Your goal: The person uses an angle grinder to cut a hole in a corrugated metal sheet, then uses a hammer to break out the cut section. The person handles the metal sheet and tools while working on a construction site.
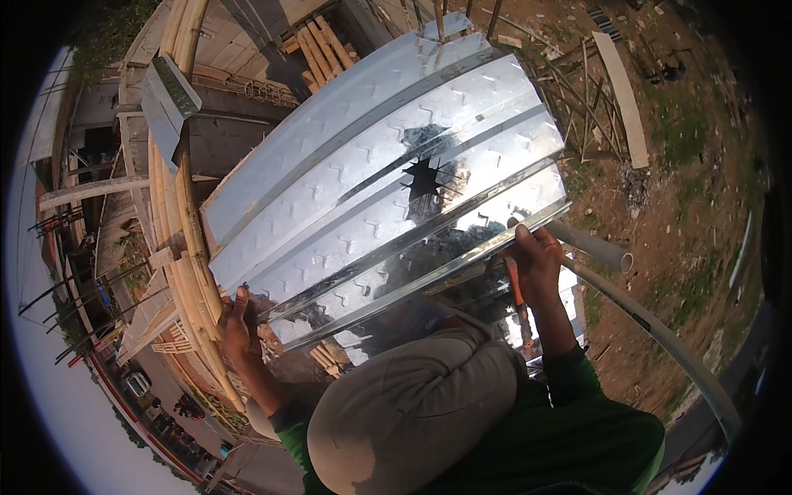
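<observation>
Both the left hand and right hand have fingers clamped on the near edge of a ribbed, shiny metal sheet, bamboo poles left of it.

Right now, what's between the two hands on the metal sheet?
In the head view, only the sheet's shiny near edge runs between the left hand and the right hand; below it sits a grey cap.
</observation>
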The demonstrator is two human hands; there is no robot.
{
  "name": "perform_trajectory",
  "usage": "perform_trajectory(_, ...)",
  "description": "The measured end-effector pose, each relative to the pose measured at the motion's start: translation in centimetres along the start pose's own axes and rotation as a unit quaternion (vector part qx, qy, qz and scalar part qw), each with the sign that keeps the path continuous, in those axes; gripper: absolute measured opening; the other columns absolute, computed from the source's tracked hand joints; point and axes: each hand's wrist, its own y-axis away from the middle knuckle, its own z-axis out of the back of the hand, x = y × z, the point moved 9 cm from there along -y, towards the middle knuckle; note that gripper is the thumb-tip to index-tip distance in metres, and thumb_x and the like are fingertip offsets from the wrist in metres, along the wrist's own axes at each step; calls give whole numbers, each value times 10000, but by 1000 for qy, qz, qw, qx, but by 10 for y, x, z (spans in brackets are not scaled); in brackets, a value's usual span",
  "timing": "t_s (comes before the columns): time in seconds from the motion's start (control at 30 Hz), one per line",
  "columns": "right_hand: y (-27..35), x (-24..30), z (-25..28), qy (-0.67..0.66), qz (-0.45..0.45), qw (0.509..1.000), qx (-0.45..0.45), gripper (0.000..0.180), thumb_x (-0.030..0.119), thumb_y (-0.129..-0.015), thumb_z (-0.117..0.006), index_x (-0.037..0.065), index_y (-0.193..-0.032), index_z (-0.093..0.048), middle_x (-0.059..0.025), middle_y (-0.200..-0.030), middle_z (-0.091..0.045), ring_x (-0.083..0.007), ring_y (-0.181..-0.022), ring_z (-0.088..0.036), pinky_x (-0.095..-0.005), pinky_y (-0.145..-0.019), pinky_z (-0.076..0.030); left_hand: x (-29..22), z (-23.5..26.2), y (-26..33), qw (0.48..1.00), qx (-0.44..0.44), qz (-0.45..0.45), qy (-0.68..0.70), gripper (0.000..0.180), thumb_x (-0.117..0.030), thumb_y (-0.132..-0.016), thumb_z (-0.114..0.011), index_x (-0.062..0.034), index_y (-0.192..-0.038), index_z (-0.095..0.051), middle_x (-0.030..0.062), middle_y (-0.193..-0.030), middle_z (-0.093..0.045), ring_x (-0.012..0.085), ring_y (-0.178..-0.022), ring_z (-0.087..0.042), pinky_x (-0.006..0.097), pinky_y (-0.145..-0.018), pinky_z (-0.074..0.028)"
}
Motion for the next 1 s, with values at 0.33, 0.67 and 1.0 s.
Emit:
perform_trajectory(0.33, 3, 4, -3, -18, 8, 1000, -22, 331, 193, -1011, -777, -59, -1209, -693, -119, -1024, -751, -192, -808, -753, -348, -758, -623, -13, -12, 14, 999, -22, -3, 34, 196, -137, -998, -829, -54, -977, -653, 40, -1036, -668, 137, -957, -615, 295, -892, -503)
perform_trajectory(0.67, 11, 4, -9, -10, 10, 1000, 3, 255, 203, -1075, -713, -16, -1205, -703, -83, -1009, -773, -163, -831, -761, -332, -761, -635, -8, -3, 8, 999, -45, -17, -8, 294, -224, -977, -858, -2, -1098, -709, 30, -1004, -697, 121, -853, -595, 283, -784, -474)
perform_trajectory(1.0, 10, -3, -9, 5, 1, 1000, 9, 218, 216, -1094, -697, 7, -1156, -698, -35, -929, -731, -140, -798, -741, -326, -745, -640, -26, -16, 4, 995, -46, -82, 11, 312, -180, -989, -833, 16, -1210, -732, 41, -1062, -736, 135, -897, -635, 301, -812, -501)
